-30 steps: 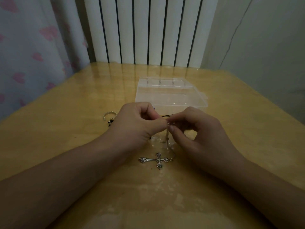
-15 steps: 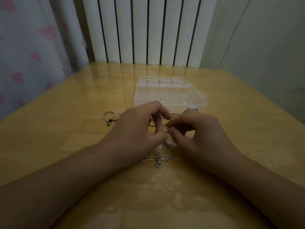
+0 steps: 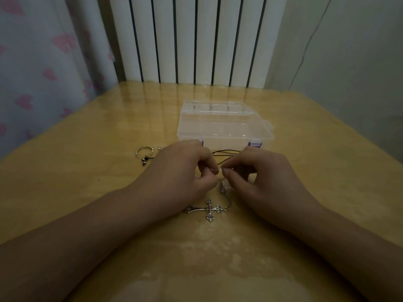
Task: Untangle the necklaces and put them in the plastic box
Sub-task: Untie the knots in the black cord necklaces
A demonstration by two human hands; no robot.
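Two hands work at a tangle of necklaces on a wooden table (image 3: 65, 171), in front of a clear plastic box (image 3: 224, 127).

The left hand (image 3: 181, 173) and the right hand (image 3: 259, 175) meet fingertip to fingertip, each pinching a thin silver chain (image 3: 214, 169) stretched between them just above the table. A dark cord (image 3: 226, 151) loops behind the fingers toward the box, and a small clump of chain (image 3: 223, 186) hangs below the fingertips. A silver cross pendant (image 3: 207, 209) lies flat near the wrists. A silver ring (image 3: 145, 151) with a small dark charm (image 3: 144, 162) sits to the left. The box, shut, with purple clasps (image 3: 254, 144), stands just beyond the hands. No writing or brand can be read anywhere.
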